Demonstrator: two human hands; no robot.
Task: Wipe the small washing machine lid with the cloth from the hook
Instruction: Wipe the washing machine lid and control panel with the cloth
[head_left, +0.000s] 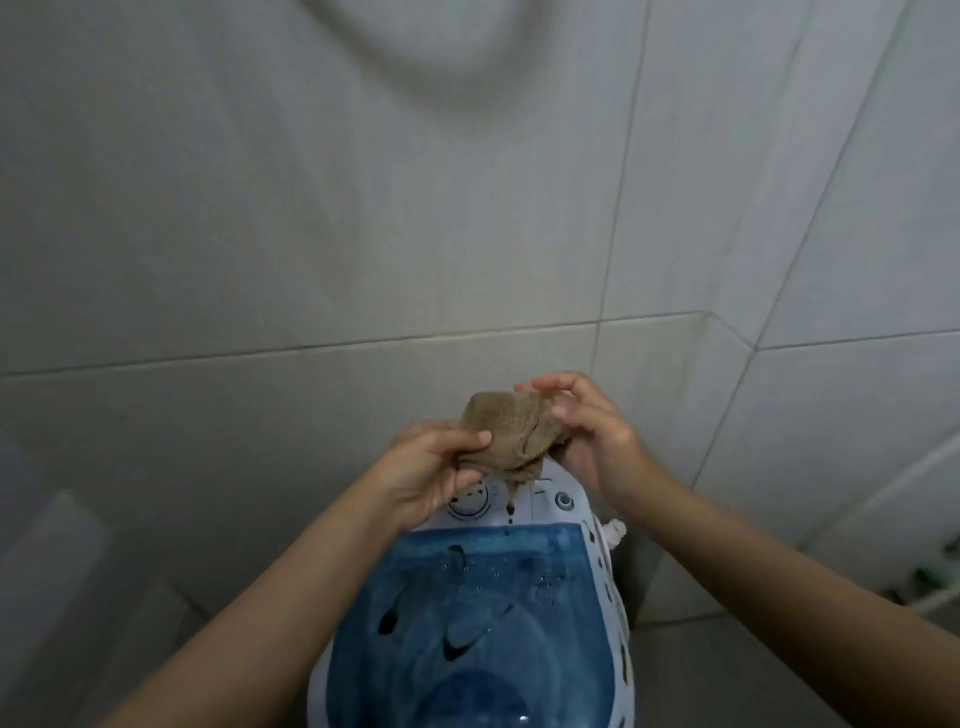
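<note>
A small white washing machine stands below me, its translucent blue lid (483, 613) shut and dotted with water drops. Above the machine's white control panel (524, 501) I hold a bunched brown cloth (511, 431) in both hands. My left hand (431, 470) pinches the cloth's left side between thumb and fingers. My right hand (587, 431) grips its right side, fingers curled over the top. A thin tail of the cloth hangs down towards the panel. The cloth is in the air, apart from the lid.
Grey wall tiles (311, 208) rise right behind the machine, with a corner at the right. A white hose fitting (615, 530) sticks out at the machine's right side. A white pipe and green objects (935, 571) sit at the far right edge.
</note>
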